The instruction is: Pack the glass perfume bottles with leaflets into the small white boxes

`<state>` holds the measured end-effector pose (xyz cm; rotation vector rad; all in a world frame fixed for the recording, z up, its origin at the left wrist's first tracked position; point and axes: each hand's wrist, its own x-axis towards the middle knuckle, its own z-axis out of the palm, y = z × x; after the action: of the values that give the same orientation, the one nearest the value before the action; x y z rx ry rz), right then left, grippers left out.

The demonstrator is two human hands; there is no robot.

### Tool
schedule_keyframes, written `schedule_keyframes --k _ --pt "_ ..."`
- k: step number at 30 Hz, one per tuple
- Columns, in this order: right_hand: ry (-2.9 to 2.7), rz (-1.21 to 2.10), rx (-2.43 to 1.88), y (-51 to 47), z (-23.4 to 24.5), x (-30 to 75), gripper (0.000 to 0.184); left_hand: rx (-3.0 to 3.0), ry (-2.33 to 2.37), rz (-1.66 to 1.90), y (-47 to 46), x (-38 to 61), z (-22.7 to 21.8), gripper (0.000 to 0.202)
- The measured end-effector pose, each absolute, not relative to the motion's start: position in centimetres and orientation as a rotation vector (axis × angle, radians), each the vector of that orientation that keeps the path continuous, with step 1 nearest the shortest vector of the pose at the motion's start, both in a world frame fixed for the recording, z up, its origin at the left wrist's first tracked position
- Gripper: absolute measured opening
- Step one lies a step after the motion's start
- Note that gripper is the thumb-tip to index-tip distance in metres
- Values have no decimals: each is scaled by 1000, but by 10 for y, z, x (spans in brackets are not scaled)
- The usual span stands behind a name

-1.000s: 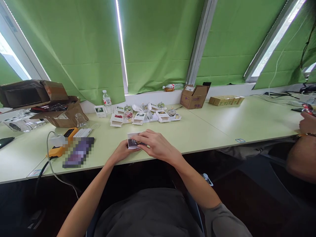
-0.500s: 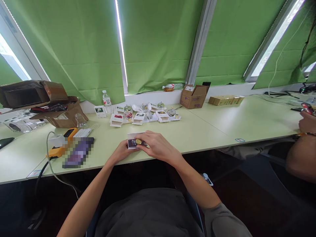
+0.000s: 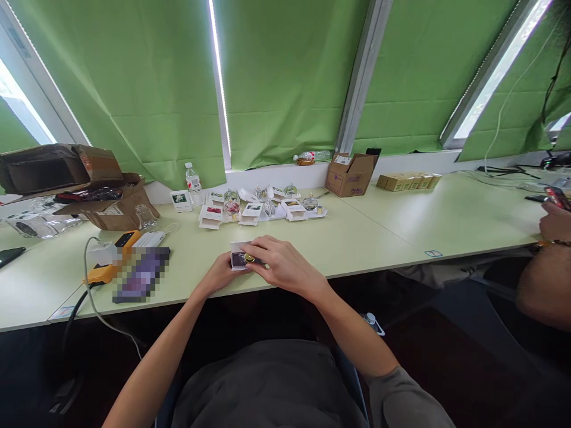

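A small white box [image 3: 238, 249] with a dark picture on its face lies on the pale green table [image 3: 379, 232] near the front edge. My left hand [image 3: 220, 274] grips the box from below and behind. My right hand [image 3: 281, 261] rests over its right side, fingers pinched on a small gold-capped object [image 3: 248, 258] at the box. Farther back lie several more white boxes and round glass bottles [image 3: 263, 207].
Open cardboard boxes [image 3: 107, 208] and a water bottle [image 3: 193, 181] stand at the left. A blurred dark device [image 3: 141, 274] and an orange tool [image 3: 109, 261] with a cable lie left of my hands. Another person's arm [image 3: 551, 261] is at the right.
My right fingers shifted slightly over the box, uncovering the gold cap. The box and left hand stayed in place.
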<state>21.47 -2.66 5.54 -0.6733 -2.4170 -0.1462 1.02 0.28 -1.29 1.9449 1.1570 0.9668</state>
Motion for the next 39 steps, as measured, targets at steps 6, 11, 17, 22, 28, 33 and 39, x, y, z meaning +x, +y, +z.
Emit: schedule_keyframes --k 6,11,17,22,28,33,39 --pt "-2404 10 -658 -31 61 218 36 2016 1074 972 4 8 -15 35" --pt "-2414 81 -678 -31 65 221 26 1979 1083 965 5 8 -14 39" --pt "-2427 126 -688 -29 66 221 25 1965 1093 960 7 8 -17 37" --pt "-2427 142 -695 -28 65 220 25 1999 1084 962 7 7 -18 37" --pt "-2405 132 -689 -27 62 218 24 2010 1074 962 6 8 -17 38" --pt "-2375 85 -711 -26 59 217 25 1985 1070 970 8 8 -19 39" --pt "-2385 76 -738 -26 59 214 29 1982 1076 967 8 7 -18 36"
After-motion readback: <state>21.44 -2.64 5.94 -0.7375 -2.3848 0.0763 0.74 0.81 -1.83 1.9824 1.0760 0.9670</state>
